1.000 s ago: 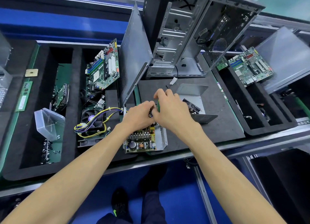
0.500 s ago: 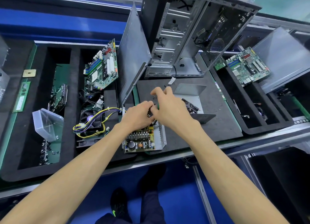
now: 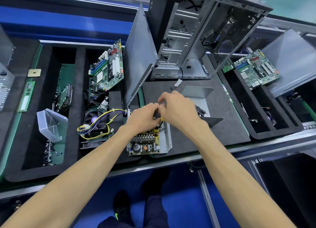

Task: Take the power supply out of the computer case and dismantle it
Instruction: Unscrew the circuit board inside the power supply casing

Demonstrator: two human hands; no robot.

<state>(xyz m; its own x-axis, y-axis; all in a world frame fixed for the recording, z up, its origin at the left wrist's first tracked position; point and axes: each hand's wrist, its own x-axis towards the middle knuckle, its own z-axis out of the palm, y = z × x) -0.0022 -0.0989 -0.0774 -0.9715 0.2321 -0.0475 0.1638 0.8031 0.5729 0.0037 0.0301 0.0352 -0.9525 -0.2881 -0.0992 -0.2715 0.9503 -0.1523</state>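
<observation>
At the far left, a clear plastic box [image 3: 51, 123] is lying tilted in a foam tray [image 3: 80, 98] above scattered screws [image 3: 48, 152]. Further right in the same tray, a motherboard [image 3: 107, 69] is leaning upright, and a fan [image 3: 95, 121] is lying under a yellow and black cable bundle [image 3: 100, 118] that is running toward the power supply.

The power supply [image 3: 150, 142] is already out of the computer case [image 3: 201, 33] and is resting on the dark mat of the counter [image 3: 222, 133], near its front edge, with its circuit board exposed inside the open metal shell. The left hand [image 3: 142, 118] is being kept curled at the far end of the unit, seemingly pinching a small dark part; exactly what is being held cannot be told. The right hand [image 3: 177, 110] is being closed around what appears to be a yellow-handled tool, mostly hidden by the fingers, just beside the left hand. A removed metal cover [image 3: 200, 98] is lying immediately right of the hands, and a second tray [image 3: 256, 108] with another motherboard [image 3: 256, 70] is standing further right.

Judging from this, a fastener or connector at the far end is being worked loose. For this to be done well, the shell should be steadied by the left hand, the tool kept square to the fastener, and the cables not strained; any freed screw should be caught before it is lost in the shell.
</observation>
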